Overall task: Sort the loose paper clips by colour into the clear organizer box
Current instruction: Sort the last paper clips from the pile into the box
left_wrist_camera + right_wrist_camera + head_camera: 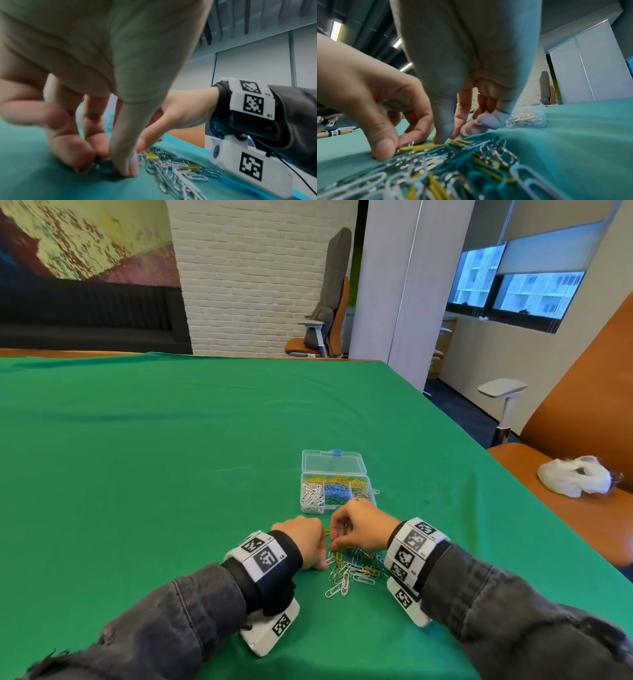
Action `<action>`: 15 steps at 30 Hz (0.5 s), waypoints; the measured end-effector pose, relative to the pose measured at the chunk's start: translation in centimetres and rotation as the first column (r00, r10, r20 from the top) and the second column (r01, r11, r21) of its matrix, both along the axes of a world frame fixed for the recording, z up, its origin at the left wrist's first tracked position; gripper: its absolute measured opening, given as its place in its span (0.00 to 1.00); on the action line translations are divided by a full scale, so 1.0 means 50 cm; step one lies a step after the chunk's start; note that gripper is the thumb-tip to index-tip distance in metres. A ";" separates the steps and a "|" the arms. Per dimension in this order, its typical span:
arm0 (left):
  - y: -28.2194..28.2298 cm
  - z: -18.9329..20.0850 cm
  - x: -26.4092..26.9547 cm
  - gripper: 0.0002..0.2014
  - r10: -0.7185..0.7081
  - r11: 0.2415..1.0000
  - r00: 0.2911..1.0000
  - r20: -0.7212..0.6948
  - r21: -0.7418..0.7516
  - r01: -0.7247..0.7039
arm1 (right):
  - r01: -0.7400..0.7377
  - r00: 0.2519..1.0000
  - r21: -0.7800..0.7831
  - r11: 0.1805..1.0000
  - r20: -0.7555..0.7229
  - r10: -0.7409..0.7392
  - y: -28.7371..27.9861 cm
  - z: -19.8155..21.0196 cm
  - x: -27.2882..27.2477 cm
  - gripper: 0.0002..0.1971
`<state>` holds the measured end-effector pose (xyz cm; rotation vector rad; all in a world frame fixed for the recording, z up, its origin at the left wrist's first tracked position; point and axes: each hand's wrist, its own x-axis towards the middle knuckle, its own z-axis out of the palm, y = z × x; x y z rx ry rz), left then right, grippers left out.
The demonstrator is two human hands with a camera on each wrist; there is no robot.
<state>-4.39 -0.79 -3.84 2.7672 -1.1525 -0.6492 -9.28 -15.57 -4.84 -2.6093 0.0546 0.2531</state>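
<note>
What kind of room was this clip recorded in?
Most likely an office or meeting room: orange office chairs with armrests, a large table under a green cloth, and windows with roller blinds facing another building.

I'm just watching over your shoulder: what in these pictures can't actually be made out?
- Head view: the near edge of the organizer box is hidden behind the right hand.
- Head view: clips in the loose pile are too small to count.
- Left wrist view: whether the left hand pinches a clip is blurred under its fingertips.
- Right wrist view: the box's compartments are blurred and partly cut off by fingers.
</note>
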 end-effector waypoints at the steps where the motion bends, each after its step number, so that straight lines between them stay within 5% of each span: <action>1: 0.002 0.002 0.000 0.07 -0.010 1.000 1.000 0.001 0.009 0.010 | 0.004 1.000 -0.001 1.000 -0.006 -0.004 0.002 -0.001 0.002 0.07; 6: 0.016 0.026 0.017 0.03 0.008 1.000 0.998 0.060 -0.003 -0.008 | -0.038 0.997 0.014 0.999 -0.074 0.039 0.007 0.003 0.002 0.06; 15: 0.037 0.046 0.053 0.11 0.083 0.993 0.996 0.019 -0.089 -0.081 | -0.144 0.988 0.087 0.986 -0.050 0.148 -0.001 0.017 -0.004 0.08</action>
